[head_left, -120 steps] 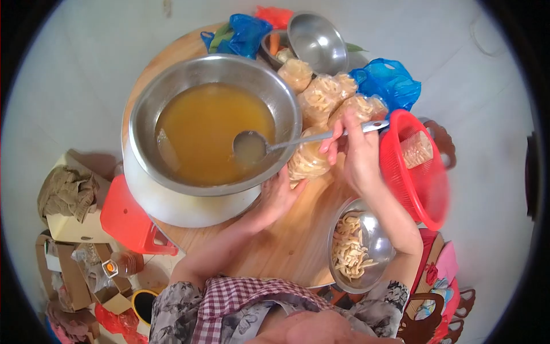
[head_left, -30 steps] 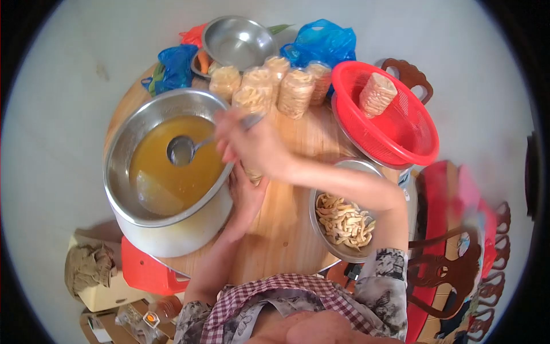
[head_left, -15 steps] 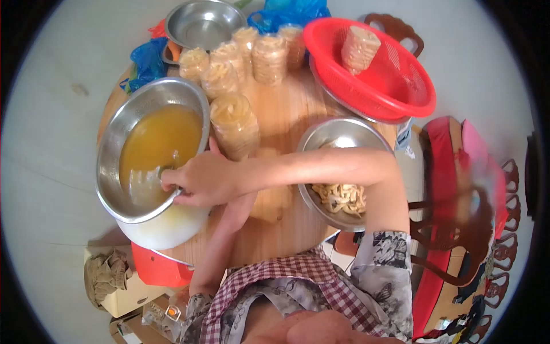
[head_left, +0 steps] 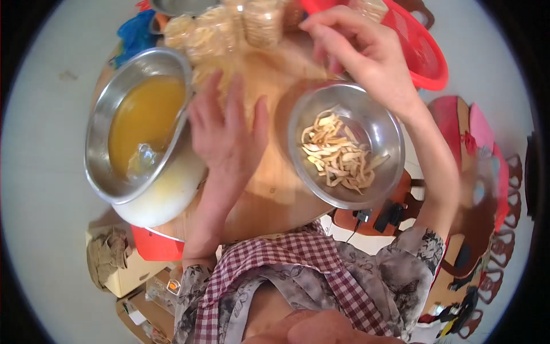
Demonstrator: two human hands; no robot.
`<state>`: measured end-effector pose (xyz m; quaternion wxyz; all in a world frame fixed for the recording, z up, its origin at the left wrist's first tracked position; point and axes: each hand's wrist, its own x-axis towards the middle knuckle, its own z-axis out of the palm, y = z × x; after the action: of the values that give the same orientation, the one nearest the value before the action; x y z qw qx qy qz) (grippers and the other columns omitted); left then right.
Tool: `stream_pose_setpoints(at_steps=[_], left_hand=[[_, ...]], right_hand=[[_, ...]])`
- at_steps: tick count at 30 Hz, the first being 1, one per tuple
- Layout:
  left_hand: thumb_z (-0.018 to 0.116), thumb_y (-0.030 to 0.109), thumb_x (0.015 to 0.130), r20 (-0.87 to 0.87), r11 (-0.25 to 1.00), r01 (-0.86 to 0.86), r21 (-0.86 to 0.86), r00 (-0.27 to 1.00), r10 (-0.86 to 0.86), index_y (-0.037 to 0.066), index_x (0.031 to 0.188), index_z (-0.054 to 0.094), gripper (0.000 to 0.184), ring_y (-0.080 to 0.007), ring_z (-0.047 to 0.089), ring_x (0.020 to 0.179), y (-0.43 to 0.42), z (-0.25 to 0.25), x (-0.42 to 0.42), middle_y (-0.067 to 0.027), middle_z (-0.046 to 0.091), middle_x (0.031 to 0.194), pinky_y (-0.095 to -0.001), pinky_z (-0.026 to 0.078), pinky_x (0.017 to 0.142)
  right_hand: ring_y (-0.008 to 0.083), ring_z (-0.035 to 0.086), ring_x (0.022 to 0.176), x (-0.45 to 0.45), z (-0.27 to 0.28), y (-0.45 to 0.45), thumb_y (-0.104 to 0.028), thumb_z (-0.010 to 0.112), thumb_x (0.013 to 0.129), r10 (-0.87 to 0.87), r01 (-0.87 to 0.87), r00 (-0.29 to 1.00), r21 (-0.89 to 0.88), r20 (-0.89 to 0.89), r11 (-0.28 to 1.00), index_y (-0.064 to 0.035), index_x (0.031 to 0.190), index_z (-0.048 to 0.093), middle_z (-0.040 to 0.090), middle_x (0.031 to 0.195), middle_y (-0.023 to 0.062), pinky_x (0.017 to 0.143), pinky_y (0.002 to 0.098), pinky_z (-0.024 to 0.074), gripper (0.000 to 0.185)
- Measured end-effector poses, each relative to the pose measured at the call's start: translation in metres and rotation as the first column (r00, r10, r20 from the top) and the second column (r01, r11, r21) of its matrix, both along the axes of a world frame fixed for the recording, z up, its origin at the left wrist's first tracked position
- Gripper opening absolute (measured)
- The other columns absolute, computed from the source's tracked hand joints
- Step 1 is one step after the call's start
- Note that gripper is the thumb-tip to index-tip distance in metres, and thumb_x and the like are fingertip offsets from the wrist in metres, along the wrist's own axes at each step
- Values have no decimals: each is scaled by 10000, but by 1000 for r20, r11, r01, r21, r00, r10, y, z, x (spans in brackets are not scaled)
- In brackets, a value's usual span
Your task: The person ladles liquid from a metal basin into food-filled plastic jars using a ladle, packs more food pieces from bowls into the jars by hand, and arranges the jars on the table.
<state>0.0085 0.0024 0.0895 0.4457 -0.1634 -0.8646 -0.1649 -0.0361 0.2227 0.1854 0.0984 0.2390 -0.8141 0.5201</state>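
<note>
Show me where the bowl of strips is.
Head view: the bowl of strips sits right of centre on the table, pictured just below the right hand.

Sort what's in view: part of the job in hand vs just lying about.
Likely part of the job:
- steel basin with yellow liquid
- filled clear containers
- steel bowl with pale strips
- red basket, less surely

Apparently just lying about:
- blue bag
- red stool
- brown cloth
</note>
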Motion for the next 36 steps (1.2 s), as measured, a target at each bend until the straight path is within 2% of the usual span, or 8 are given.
stream_pose_setpoints(at_steps=[4,7,10,14,22,26,30,36], left_hand=[[717,204,862,-206,968,-240,-76,953,221,26,1307,567,502,-381,576,1088,-47,38,-19,-213,564,1292,-496,460,933],[554,311,974,397,964,-134,232,917,32,-1,1311,545,459,-400,542,1175,-107,50,-72,-252,555,1333,-466,421,994],[446,368,1011,715,876,0,483,577,-394,-15,1294,536,484,-419,549,1171,-117,32,-113,-282,585,1278,-429,423,1008],[476,354,997,872,976,-36,215,457,-175,-29,1270,541,475,-416,571,1140,-112,34,-127,-293,608,1227,-434,438,987],[635,264,954,761,993,8,-115,644,83,-7,1214,650,376,-272,715,866,-111,52,-83,-179,734,959,-370,531,804],[622,179,963,701,988,-13,-155,703,119,-10,1124,684,256,-251,717,863,-111,59,-55,-174,722,958,-345,534,762],[612,51,948,623,995,-27,-97,778,82,-35,1074,668,162,-228,691,805,-89,74,-6,-166,688,954,-326,530,709],[582,-110,873,266,955,182,-235,957,-117,-68,1041,670,194,-321,657,886,-104,59,43,-177,682,993,-377,522,784]], right_hand=[[130,600,655,10,-17,51,-152,612,980,-181,225,970,311,-162,924,2,1054,680,675,794,99,627,294,492,184],[148,620,672,18,-35,73,-81,624,961,-151,225,966,397,-207,890,16,1042,679,683,822,112,637,298,503,138],[157,626,672,22,-42,61,-34,624,949,-117,185,973,370,-200,911,23,1044,678,684,832,112,632,289,504,123],[148,634,670,13,-36,51,11,630,933,-112,198,949,281,-295,939,22,1038,682,682,843,111,614,270,496,118],[295,656,665,29,-48,81,-70,669,897,-141,297,936,509,-323,808,-31,936,683,657,804,147,601,375,512,57],[321,647,853,44,-85,101,-182,707,865,-53,55,998,749,-27,660,-53,936,664,665,954,121,760,417,518,153],[347,456,1319,47,-112,88,-327,757,830,87,-206,978,792,192,575,-91,1438,462,439,1460,176,1058,481,430,716],[447,337,1381,40,-138,61,-411,839,710,264,-326,938,831,224,450,-66,1589,173,215,1577,301,1172,505,296,1156]])
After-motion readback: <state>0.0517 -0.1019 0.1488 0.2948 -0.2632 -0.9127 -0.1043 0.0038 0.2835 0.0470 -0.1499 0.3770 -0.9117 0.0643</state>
